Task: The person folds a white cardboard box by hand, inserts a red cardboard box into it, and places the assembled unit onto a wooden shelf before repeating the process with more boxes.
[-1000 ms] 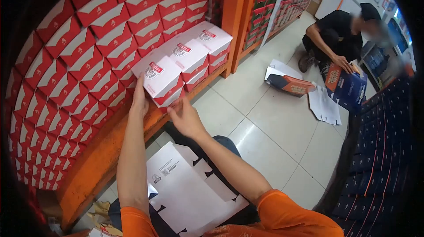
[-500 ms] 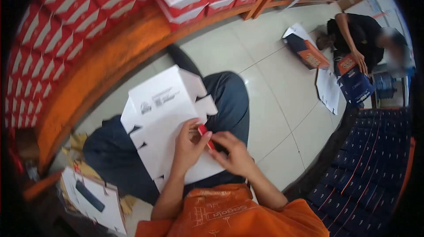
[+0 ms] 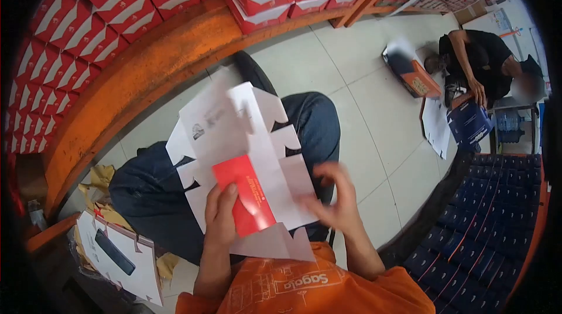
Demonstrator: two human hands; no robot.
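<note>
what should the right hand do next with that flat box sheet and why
Probably bring the right hand back onto the white box blank to steady its free edge. Only the left hand grips it, thumb pressed on the red panel, and the sheet lies loose and tilted across the lap, still unfolded.

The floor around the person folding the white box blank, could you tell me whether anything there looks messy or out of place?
Yes, mildly. Crumpled yellowish paper lies loose on the floor by the orange shelf base, next to a stack of flat sheets with a dark object on top. The blank itself looks undamaged; the left hand holds its red flap.
</note>
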